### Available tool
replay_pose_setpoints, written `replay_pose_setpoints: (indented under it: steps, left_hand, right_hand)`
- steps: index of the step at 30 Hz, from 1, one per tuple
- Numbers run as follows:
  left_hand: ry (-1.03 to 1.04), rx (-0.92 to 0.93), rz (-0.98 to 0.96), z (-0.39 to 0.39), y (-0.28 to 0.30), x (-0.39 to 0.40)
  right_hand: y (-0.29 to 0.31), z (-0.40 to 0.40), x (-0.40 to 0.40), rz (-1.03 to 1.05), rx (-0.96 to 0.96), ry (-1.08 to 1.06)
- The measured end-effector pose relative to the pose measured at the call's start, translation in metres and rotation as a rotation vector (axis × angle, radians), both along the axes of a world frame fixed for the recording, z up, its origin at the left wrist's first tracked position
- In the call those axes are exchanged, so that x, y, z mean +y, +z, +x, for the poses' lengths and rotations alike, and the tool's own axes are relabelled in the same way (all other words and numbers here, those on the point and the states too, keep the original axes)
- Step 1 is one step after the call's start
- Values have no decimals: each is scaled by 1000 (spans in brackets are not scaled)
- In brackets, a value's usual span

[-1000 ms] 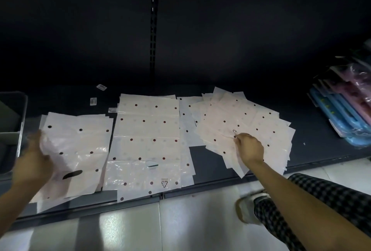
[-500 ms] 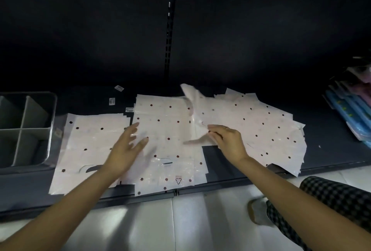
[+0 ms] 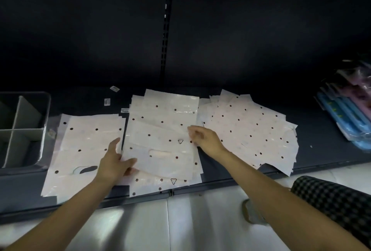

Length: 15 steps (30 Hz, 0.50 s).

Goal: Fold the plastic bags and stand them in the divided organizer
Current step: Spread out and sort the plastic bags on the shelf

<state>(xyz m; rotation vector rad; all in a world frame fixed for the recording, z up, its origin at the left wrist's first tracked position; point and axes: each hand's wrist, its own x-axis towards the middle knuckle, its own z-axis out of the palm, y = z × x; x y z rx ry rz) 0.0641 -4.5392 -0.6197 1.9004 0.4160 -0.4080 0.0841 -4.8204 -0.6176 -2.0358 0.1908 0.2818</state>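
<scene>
A grey divided plastic organizer sits at the left of a dark shelf. Right of it lie white dotted plastic bags in three piles. The left hand and right hand each pinch an edge of the middle pile's top bag.

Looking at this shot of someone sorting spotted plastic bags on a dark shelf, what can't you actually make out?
All in the head view:
- divided organizer: its left part is cut off by the frame edge.
- Lower bags in the middle stack: covered by the top bag, so no count.
- Bag under the left hand: its edge is hidden by the fingers.
- small labels: print too small.
- blue and pink packs: dim, cut off at right.
</scene>
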Motion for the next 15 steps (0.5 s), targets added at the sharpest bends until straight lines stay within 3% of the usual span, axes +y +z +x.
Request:
replay_pose_setpoints:
  steps: [4,7,9,10,13,15]
  left_hand:
    - [-307,-127,459,-9,-3,-4]
    - [-475,-194,705,-11,-1,-2]
    - [-550,-221,780,-12,-2,-2]
    - [-571,-321,784,-13,-4,-1]
    - [-664,-623,738,-15,-13,2]
    - [-695,-556,646,-14,-14,3]
  right_hand:
    - [-16,1,-31,-448,-149,-61]
    - [-20,-8,-80,-728,-47,-259]
    - [-21,-19,-113,-848,146,-274]
    - [-22,-24,-126,-862,209,-263]
    - [-24,-35,-143,-972,127,-220]
    - [-22,-38,-142,-1056,49,-234]
